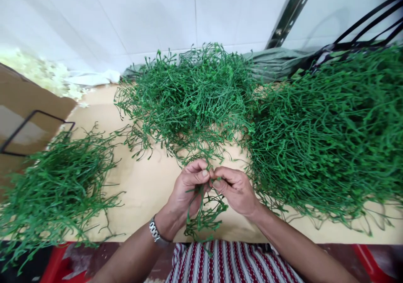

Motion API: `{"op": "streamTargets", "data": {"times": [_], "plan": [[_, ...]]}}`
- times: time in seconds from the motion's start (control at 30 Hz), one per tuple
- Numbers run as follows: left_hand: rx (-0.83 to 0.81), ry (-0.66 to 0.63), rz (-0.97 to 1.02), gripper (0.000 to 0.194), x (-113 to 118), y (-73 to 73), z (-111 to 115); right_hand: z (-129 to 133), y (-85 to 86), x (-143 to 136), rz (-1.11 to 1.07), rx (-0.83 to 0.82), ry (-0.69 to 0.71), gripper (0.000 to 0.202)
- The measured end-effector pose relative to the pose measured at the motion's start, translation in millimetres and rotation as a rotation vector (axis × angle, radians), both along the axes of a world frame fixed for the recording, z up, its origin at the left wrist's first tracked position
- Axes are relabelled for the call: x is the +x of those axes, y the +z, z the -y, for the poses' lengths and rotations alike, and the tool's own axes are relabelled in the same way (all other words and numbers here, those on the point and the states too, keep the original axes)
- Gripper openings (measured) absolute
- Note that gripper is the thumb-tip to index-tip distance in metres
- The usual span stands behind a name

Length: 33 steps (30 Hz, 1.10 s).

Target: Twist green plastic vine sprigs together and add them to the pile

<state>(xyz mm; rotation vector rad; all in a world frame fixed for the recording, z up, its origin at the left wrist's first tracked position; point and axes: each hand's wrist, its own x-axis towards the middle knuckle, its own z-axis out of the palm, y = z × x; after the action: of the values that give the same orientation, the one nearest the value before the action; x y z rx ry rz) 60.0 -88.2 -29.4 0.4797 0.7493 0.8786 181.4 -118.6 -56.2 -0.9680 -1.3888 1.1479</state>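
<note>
Close to the table's front edge, my left hand (pixel 190 186) and my right hand (pixel 236 188) meet fingertip to fingertip. My left thumb and forefinger pinch a green artificial stem, and its budded sprigs (pixel 206 216) hang down below the palm. The right thumb and forefinger also pinch a green stem piece right beside the left fingertips; the exact joint between the pieces is covered by my fingers. Just beyond my hands lies a loose pile of thin green stems with small bud tips (pixel 195 94).
A larger heap of green stems (pixel 327 140) fills the table's right side. Another pile of green stems (pixel 59 186) overhangs the front left edge. At left stand a cardboard box (pixel 28 102) and pale yellow flowers (pixel 37 73). A metal post (pixel 289 14) rises against the white wall.
</note>
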Motion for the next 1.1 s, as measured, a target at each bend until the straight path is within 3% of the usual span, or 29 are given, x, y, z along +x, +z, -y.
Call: {"op": "streamTargets", "data": {"times": [0.3,0.4,0.53,0.73,0.87,0.93,1.1], "plan": [[0.008,-0.001,-0.004,0.019,4,1.0,1,1,4.1,1,0.054,0.032,0.025,0.02],[-0.004,0.025,0.036,0.021,3,1.7,-2,7,6.9,-4,0.076,0.137,0.076,0.021],[0.129,0.09,0.016,0.021,-3,7.7,-7,11,15.8,1,0.099,0.192,0.146,0.016],[0.179,0.077,-0.205,0.015,-18,4.6,-13,-1,33.2,37,-0.035,0.141,-0.133,0.011],[0.199,0.095,-0.254,0.014,-18,-3.0,-13,-10,28.0,48,-0.13,0.167,-0.346,0.004],[0.207,0.079,-0.26,0.013,-17,-5.1,-12,-11,21.3,44,-0.093,0.097,-0.306,0.005],[0.246,0.054,-0.257,0.011,-12,-7.8,-7,-8,6.7,21,0.167,-0.184,-0.034,0.018]]}}
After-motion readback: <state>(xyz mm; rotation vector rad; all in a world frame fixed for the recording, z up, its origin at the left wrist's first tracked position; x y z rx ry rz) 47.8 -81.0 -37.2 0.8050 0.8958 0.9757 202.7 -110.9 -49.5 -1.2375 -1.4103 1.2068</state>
